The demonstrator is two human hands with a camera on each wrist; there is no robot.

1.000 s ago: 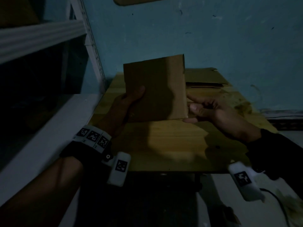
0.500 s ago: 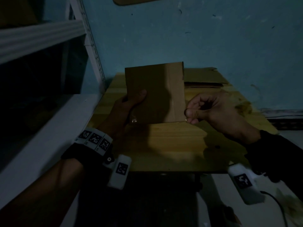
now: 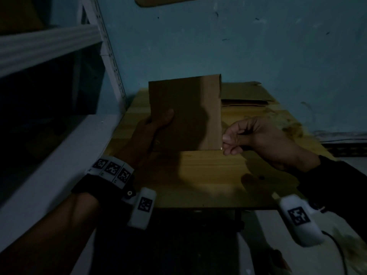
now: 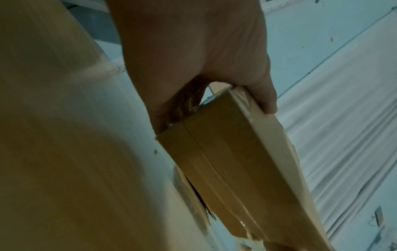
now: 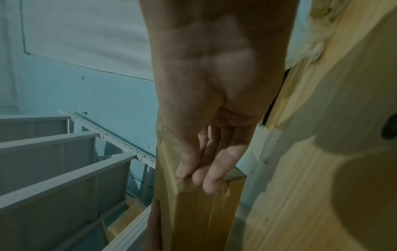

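A flat brown cardboard box [image 3: 184, 114] stands upright above the wooden table [image 3: 208, 179], its seams covered in clear tape. My left hand [image 3: 151, 132] grips its left edge, thumb on the near face and fingers behind. The left wrist view shows the left hand [image 4: 189, 51] clamped round the box [image 4: 225, 161] end. My right hand [image 3: 248, 137] is curled at the lower right corner, thumb and fingers pinching there. In the right wrist view the fingertips [image 5: 206, 180] lie on the taped narrow side of the box [image 5: 199, 212]; the thumb is hidden.
Flattened cardboard [image 3: 244, 94] lies at the back of the table against the blue wall. A white metal shelf rack [image 3: 49, 42] stands close on the left, its lower shelf beside my left forearm. The room is dim.
The box has sunk slightly. My right hand went from straight fingers against the right edge to a curled pinch at the lower right corner. The left hand's grip is unchanged.
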